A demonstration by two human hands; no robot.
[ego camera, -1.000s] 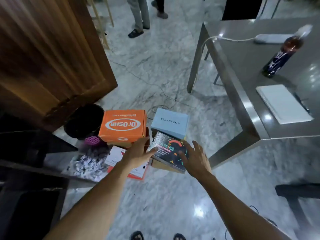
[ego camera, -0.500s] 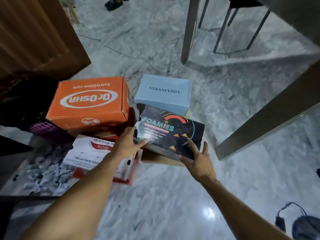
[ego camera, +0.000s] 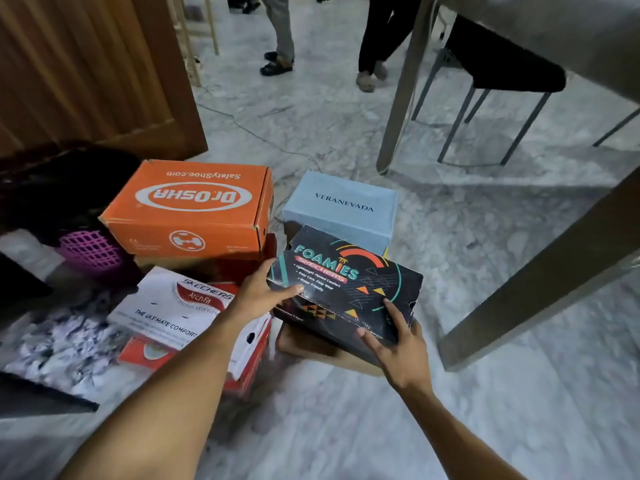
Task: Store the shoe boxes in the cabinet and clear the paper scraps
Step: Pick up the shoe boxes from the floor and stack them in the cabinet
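Note:
A black Foamies shoe box (ego camera: 346, 285) lies on top of a brown box (ego camera: 322, 351) on the marble floor. My left hand (ego camera: 258, 294) grips its left end, thumb on the lid. My right hand (ego camera: 394, 344) grips its near right corner. Behind it sits a light blue Veranevada box (ego camera: 341, 206). An orange Dr.Osha box (ego camera: 194, 209) stands on other boxes to the left. A white and red Skechers box (ego camera: 180, 317) lies under my left forearm. Shredded paper scraps (ego camera: 65, 344) lie in a heap at the far left.
A wooden cabinet door (ego camera: 93, 71) stands open at upper left. A purple basket (ego camera: 91, 251) and a dark bin (ego camera: 59, 192) sit beside the orange box. Grey table legs (ego camera: 533, 285) and a black chair (ego camera: 498, 67) are on the right. Two people's legs (ego camera: 280, 32) stand behind. A cable (ego camera: 263, 136) crosses the floor.
The view dropped closer to the boxes. Both hands closed round the ends of the black Foamies box, and its near side has tilted up a little.

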